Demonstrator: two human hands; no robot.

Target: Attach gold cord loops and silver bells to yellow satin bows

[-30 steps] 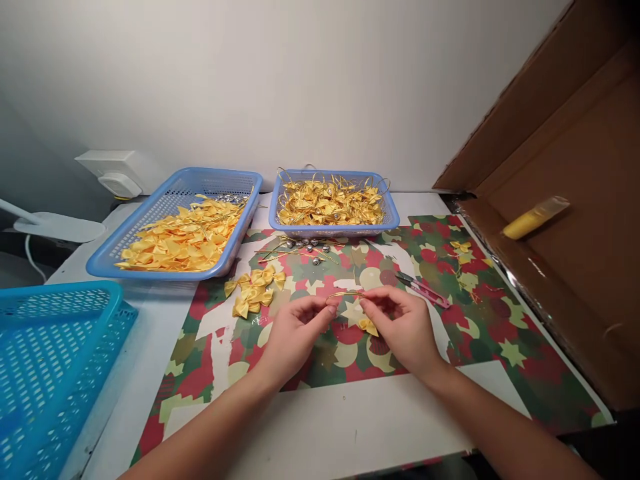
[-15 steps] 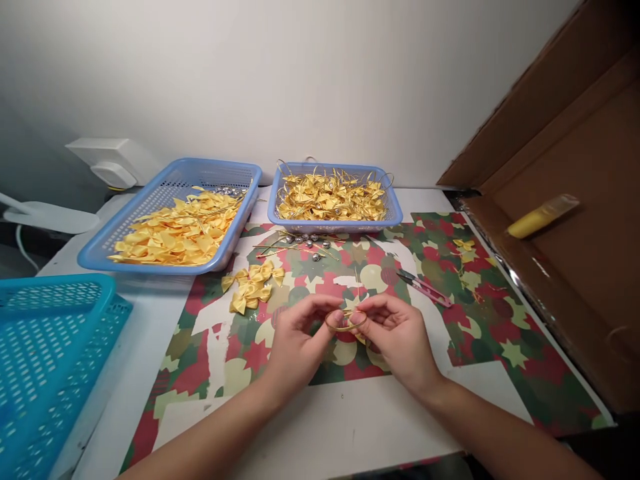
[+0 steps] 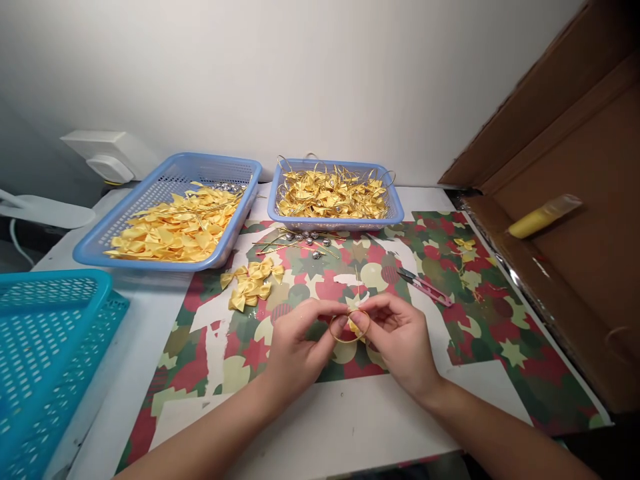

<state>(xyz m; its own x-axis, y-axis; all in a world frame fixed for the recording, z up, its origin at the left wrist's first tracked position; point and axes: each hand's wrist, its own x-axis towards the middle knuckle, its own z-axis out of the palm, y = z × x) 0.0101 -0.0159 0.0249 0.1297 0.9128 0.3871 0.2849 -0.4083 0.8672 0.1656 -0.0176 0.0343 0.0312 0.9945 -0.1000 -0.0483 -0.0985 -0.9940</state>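
Between my two hands is a gold wire tie (image 3: 346, 341) bent into a loop, pinched by the fingertips of both. My left hand (image 3: 303, 340) grips it from the left, and my right hand (image 3: 400, 340) from the right. A yellow bow (image 3: 355, 329) shows partly behind the loop, mostly covered by the fingers. Several loose yellow ribbon bows (image 3: 253, 283) lie to the left of my hands. Beyond them are silver bells (image 3: 316, 255) and straight gold ties (image 3: 273, 247). Pink-handled thread snips (image 3: 425, 288) rest to the right.
A blue basket (image 3: 85, 250) of yellow bows stands back left; another blue basket (image 3: 335, 225) holds bows with looped ties. A turquoise basket (image 3: 107, 313) is at the left edge. A cardboard wall (image 3: 575, 287) holding a yellow tube (image 3: 537, 220) borders the right.
The gold loop has tilted and looks rounder, with more of the yellow bow showing. My left fingertips have shifted slightly right, closer to the right ones. The view has moved a little.
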